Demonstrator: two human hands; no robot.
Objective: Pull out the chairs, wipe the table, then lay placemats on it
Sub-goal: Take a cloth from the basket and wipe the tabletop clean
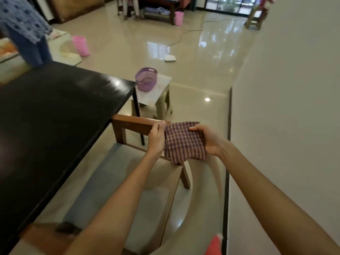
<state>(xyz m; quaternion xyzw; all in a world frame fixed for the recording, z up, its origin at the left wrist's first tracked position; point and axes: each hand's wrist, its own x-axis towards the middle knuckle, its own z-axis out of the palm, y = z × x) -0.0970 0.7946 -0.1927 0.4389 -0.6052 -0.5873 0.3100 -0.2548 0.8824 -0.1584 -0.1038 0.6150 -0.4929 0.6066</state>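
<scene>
Holding the cloth (184, 142) between both hands, left hand (156, 138) pinching its left edge and right hand (209, 140) curled round its right, you have it over the chair (132, 124), with the bench (55, 111) lying left, nearer your left hand.

One black table (55, 111). One wooden chair (136, 124) beside it. One checked cloth (184, 142), held between two hands: left hand (156, 138), right hand (207, 140). One purple basket (146, 79) on one small stool (156, 96). Two pink bins: the near one (81, 46), the far one (178, 18). One white device (169, 58) on the floor.
</scene>
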